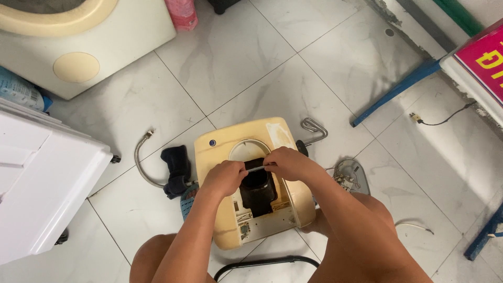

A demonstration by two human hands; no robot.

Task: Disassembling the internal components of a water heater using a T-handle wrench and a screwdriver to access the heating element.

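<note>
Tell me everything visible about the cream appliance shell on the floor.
The cream appliance shell looks like yellowed plastic and lies flat on the tiled floor. It has a blue dot near one corner and a rounded opening showing a dark cavity. Left hand and right hand hold a thin metal rod across that opening.

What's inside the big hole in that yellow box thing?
Inside the cream housing sits a black part. Left hand and right hand hold a thin metal rod across it. Deeper inside is dark and hidden.

White marbled floor tiles (293,68); white cabinet (42,178) left, perhaps appliance.
</note>
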